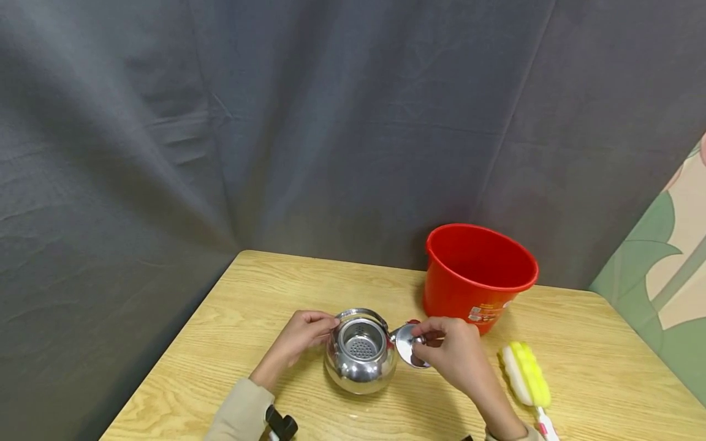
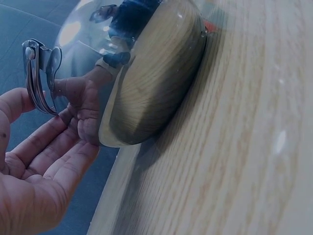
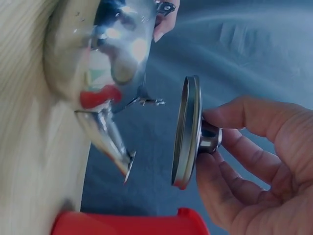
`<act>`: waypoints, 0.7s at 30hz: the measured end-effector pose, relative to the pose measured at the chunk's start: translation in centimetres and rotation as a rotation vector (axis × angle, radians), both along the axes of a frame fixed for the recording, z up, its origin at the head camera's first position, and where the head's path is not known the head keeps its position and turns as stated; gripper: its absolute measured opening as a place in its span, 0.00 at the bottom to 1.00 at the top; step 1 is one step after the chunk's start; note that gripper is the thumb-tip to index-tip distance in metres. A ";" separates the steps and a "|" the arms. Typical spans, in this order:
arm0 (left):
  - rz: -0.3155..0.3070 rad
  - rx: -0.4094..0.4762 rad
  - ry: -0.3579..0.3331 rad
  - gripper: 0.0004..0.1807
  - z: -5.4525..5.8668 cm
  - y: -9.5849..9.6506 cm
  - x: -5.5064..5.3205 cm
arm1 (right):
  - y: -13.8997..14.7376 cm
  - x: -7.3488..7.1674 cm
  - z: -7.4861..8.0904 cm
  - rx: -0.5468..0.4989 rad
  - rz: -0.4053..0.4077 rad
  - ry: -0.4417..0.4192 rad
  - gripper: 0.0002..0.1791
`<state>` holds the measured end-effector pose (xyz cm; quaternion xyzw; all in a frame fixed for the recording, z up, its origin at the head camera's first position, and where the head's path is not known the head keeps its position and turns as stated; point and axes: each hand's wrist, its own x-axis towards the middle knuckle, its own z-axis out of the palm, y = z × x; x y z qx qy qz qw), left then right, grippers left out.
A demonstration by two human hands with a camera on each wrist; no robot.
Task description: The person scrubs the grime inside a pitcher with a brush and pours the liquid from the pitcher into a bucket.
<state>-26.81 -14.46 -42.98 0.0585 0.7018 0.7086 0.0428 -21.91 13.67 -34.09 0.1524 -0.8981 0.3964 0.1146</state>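
Observation:
A round, shiny steel teapot (image 1: 360,375) stands upright on the wooden table, its mouth uncovered and a perforated strainer (image 1: 361,349) inside. At the pot's left side, my left hand (image 1: 309,334) pinches the folded-down metal handle (image 2: 34,81) near its hinge, fingers close by the pot wall. My right hand (image 1: 453,350) holds the round steel lid (image 1: 407,344) by its knob (image 3: 210,139), off to the right of the mouth. In the right wrist view the lid is apart from the pot, on edge in that picture, and the spout (image 3: 108,137) points towards the bucket.
A red bucket (image 1: 460,291) stands at the back right, behind the right hand. Near the right forearm lies a yellow and white sponge brush (image 1: 526,373) with a white handle. Grey cloth (image 1: 331,135) hangs behind the table (image 1: 265,282).

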 end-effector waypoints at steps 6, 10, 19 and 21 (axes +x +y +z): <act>0.003 0.009 -0.006 0.16 0.0 0.1 0.0 | -1.2 -0.1 0.3 -0.064 0.030 -0.017 0.10; 0.005 0.014 -0.009 0.15 0.1 0.1 -0.1 | -2.0 -0.2 0.4 -0.082 0.044 -0.016 0.09; 0.000 0.008 -0.002 0.16 0.1 0.1 0.0 | -3.6 -0.6 0.2 -0.078 0.104 0.014 0.09; 0.003 0.007 -0.003 0.16 0.1 0.1 0.0 | -3.9 -0.7 0.1 -0.075 0.118 0.022 0.09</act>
